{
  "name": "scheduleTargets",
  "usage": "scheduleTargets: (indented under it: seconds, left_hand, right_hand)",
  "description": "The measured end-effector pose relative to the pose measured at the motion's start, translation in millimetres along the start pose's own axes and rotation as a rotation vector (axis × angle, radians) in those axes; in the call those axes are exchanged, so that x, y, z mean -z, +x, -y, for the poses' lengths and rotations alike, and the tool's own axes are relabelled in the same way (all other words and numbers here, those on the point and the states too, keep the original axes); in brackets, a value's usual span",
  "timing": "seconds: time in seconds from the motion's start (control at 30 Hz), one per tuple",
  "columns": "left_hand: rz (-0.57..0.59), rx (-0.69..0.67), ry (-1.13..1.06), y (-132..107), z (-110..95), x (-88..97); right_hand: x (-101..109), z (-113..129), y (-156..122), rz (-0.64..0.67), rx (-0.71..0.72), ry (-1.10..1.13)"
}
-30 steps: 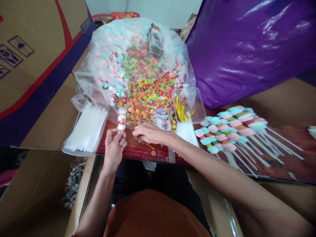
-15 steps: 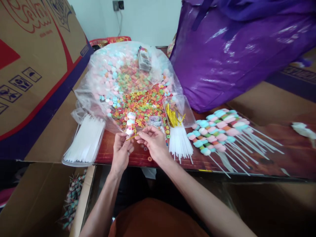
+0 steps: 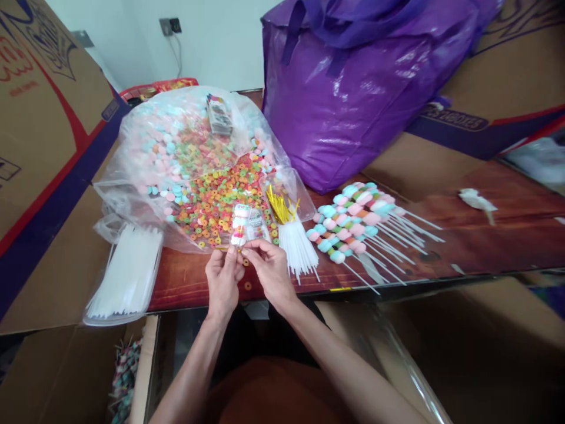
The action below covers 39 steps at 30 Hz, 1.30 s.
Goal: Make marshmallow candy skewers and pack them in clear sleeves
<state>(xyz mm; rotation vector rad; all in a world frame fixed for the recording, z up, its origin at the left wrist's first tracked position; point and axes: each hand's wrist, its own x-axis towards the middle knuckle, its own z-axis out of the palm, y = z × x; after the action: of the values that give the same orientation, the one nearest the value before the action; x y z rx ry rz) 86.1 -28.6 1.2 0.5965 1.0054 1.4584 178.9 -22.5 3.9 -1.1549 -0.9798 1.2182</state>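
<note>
My left hand is closed around the lower end of a candy skewer in a clear, printed wrapper, held upright. Pink, white and orange pieces show through the plastic. My right hand pinches at the neck of the wrapper, fingertips touching those of the left. A bit of gold twist tie sticks out by my left thumb; the rest is hidden by fingers. Just to the right lies a stack of printed clear wrappers. Beyond it, gold twist ties lie over white sticks.
A big clear bag of marshmallows and ring candies spreads behind my hands. Left stands a tray of white sticks; right, a pile of candy skewers. A purple bag and cardboard boxes flank the table.
The view has swung right, so things on the table sit further left. My right hand has closed in on my left at the wrapper's neck, and less of the gold tie shows.
</note>
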Motion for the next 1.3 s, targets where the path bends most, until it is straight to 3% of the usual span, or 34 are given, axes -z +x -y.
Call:
scheduleTargets:
  seconds: [0.1, 0.27, 0.33, 0.43, 0.57, 0.63, 0.7, 0.8, 0.9, 0.97, 1.03, 1.13, 1.3]
  left_hand:
    - [0.069, 0.125, -0.039, -1.9, -6.6, -2.3]
    - [0.292, 0.545, -0.214, -6.8, -23.9, 0.3]
    - [0.357, 0.641, -0.206, -9.6, -26.2, -1.4]
    - [0.359, 0.573, -0.048, -15.5, -19.7, -8.4]
    - [0.187, 0.141, 0.203, -25.1, -1.4, -15.4]
    - [0.145, 0.044, 0.269, -28.0, 4.6, -15.6]
    - [0.135, 0.066, 0.276, -28.0, 6.3, -15.7]
    - [0.143, 0.251, 0.149, -22.7, 2.8, -20.0]
    - [0.133, 0.494, -0.032, -15.2, -2.1, -28.8]
    - [0.102, 0.579, -0.100, -12.5, -4.0, -35.0]
    - [0.084, 0.619, -0.130, -13.4, -4.4, -40.2]
    - [0.100, 0.652, -0.147, -20.0, -2.1, -45.3]
    - [0.144, 0.600, -0.083, -27.8, 8.1, -51.4]
  right_hand:
    - [14.1, 4.8, -1.7, 0.104, 0.004, -0.094]
    - [38.6, 20.6, -2.9, 0.319, 0.136, -0.109]
    - [46.3, 24.7, -3.8, 0.400, 0.163, -0.157]
    - [51.9, 24.3, -8.9, 0.353, 0.240, -0.370]
    - [52.0, 21.7, -19.7, 0.182, 0.284, -0.643]
    - [53.5, 24.3, -23.6, 0.144, 0.248, -0.663]
    - [57.1, 28.4, -25.5, 0.146, 0.197, -0.613]
    - [64.2, 31.6, -26.6, 0.164, 0.184, -0.539]
    - [71.2, 28.3, -28.3, 0.133, 0.408, -0.634]
    - [76.0, 24.2, -29.2, 0.092, 0.613, -0.747]
    - [80.8, 20.9, -29.2, 0.047, 0.768, -0.857]
    - [85.3, 20.2, -28.6, -0.018, 0.862, -0.949]
    - [81.2, 24.9, -34.9, -0.125, 0.770, -0.913]
